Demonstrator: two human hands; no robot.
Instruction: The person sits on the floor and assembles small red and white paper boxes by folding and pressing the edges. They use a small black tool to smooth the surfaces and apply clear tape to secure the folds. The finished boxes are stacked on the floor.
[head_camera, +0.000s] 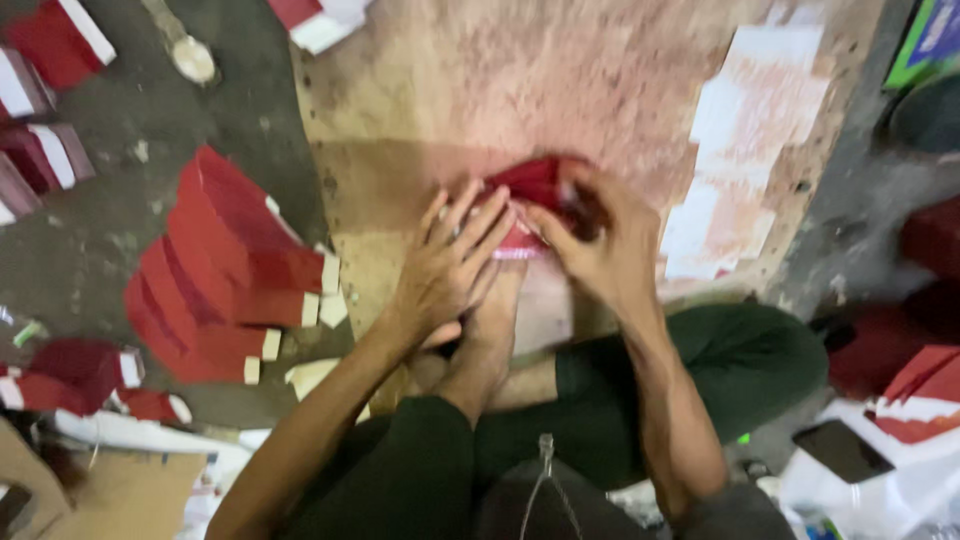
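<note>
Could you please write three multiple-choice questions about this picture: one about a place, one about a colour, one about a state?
1. Where does the stack of folded pieces lie?
A. left of the board
B. on the board
C. on the person's lap

2. What colour is the piece under both hands?
A. blue
B. red
C. yellow

3. How is the left hand set?
A. closed into a fist
B. lifted high off the board
C. flat with fingers spread

Answers: 1 A, the stack rests on the grey floor beside the wooden board. 2 B, red shows between the left hand and right hand. 3 C, the fingers fan out, pressing down.
</note>
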